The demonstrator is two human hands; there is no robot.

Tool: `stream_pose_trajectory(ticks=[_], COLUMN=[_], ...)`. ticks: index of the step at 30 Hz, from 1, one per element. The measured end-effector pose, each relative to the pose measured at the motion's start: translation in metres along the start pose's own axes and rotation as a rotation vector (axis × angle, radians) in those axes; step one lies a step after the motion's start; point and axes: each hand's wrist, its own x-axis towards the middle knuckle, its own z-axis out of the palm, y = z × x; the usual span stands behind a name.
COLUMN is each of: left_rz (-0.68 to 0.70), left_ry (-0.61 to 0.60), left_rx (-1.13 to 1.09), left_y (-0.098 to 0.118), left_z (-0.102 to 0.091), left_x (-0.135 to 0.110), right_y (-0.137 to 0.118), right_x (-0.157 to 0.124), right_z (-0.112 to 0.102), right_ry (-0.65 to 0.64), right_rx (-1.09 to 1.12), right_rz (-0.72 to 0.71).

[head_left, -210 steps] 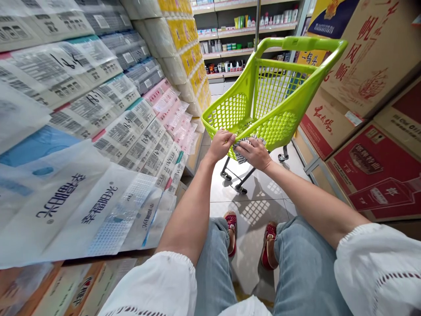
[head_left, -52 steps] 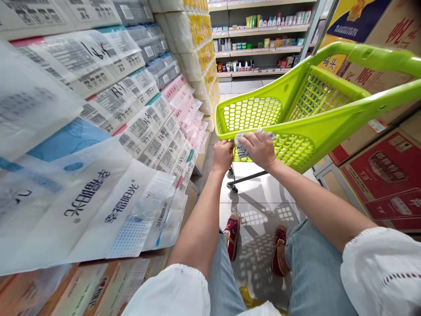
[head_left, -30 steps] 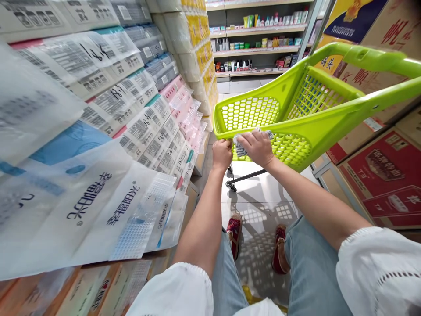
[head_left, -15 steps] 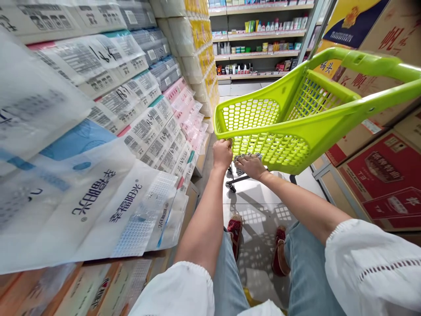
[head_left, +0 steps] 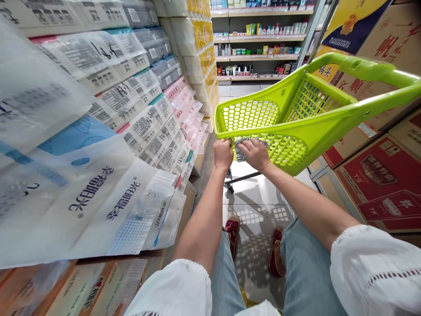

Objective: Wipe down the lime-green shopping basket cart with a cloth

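Note:
A bright green plastic shopping cart (head_left: 256, 130) with perforated sides stands in front of me, its handle toward the upper right. My left hand (head_left: 223, 153) is closed around the near lower corner of the basket. Against the perforated side, my right hand (head_left: 255, 153) presses a grey-and-white striped cloth (head_left: 242, 148), with its fingers bent over it. Part of the cloth is hidden under the palm. Below the basket, a dark frame bar and a caster wheel (head_left: 229, 187) show above the tiled floor.
Packs of paper goods (head_left: 108, 197) in plastic wrap are stacked along the left. Yellow-and-white bundles (head_left: 200, 52) rise behind them. Cardboard cartons (head_left: 378, 175) line the right side, close to the cart. Shelves (head_left: 263, 37) of bottles and tubes stand at the back.
My right hand has moved up the cart's side with the cloth, from the basket's lower edge onto the perforated panel. My left hand keeps its hold on the corner.

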Motion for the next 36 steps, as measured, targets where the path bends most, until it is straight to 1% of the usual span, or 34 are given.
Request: stream_pose_trajectory(ticks=[4, 6, 8, 10, 12, 14, 17, 19, 20, 22, 24, 27, 31, 34, 36], left_rz=[-0.005, 0.003, 0.017, 0.041, 0.078, 0.119, 0.176, 0.169, 0.153, 0.113, 0.092, 0.086, 0.085, 0.101, 0.109], left_ry=[0.002, -0.006, -0.008, 0.028, 0.087, 0.101, -0.003, -0.069, -0.085, -0.088, -0.083, -0.087, -0.074, -0.067, -0.072], left_rx=[0.025, 0.036, 0.049, 0.072, 0.101, 0.117, 0.098, 0.102, 0.112, 0.128, 0.114, 0.059, 0.023, 0.004, 0.000], left_y=[-0.001, -0.003, -0.003, 0.001, 0.009, 0.021, 0.035, 0.040, 0.041, 0.041, 0.039, 0.035, 0.031, 0.030, 0.030], left_z=[0.004, 0.005, 0.005, 0.001, -0.003, -0.004, 0.002, 0.011, 0.016, 0.024, 0.029, 0.032, 0.033, 0.033, 0.032], left_x=[0.000, 0.000, -0.002, -0.007, -0.013, -0.018, -0.017, -0.012, -0.009, -0.003, 0.002, 0.006, 0.007, 0.006, 0.005], right_y=[-0.017, -0.019, -0.016, -0.008, 0.005, 0.019, 0.036, 0.043, 0.045, 0.045, 0.041, 0.032, 0.018, 0.010, 0.009], right_x=[-0.020, -0.031, -0.036, -0.034, -0.026, -0.016, -0.004, -0.001, -0.001, -0.003, -0.006, -0.016, -0.037, -0.053, -0.056], right_z=[0.027, 0.033, 0.032, 0.024, 0.010, -0.009, -0.034, -0.043, -0.044, -0.039, -0.027, -0.004, 0.024, 0.037, 0.039], right_ry=[-0.173, -0.264, -0.313, -0.274, -0.170, -0.045, 0.090, 0.139, 0.148, 0.141, 0.102, 0.000, -0.155, -0.273, -0.310], right_rx=[0.016, 0.021, 0.027, 0.019, -0.001, -0.016, -0.019, -0.017, -0.014, -0.003, 0.016, 0.048, 0.062, 0.073, 0.076], right_rz=[-0.040, -0.087, -0.125, -0.108, -0.055, 0.011, 0.107, 0.151, 0.158, 0.150, 0.129, 0.092, 0.022, -0.021, -0.034])
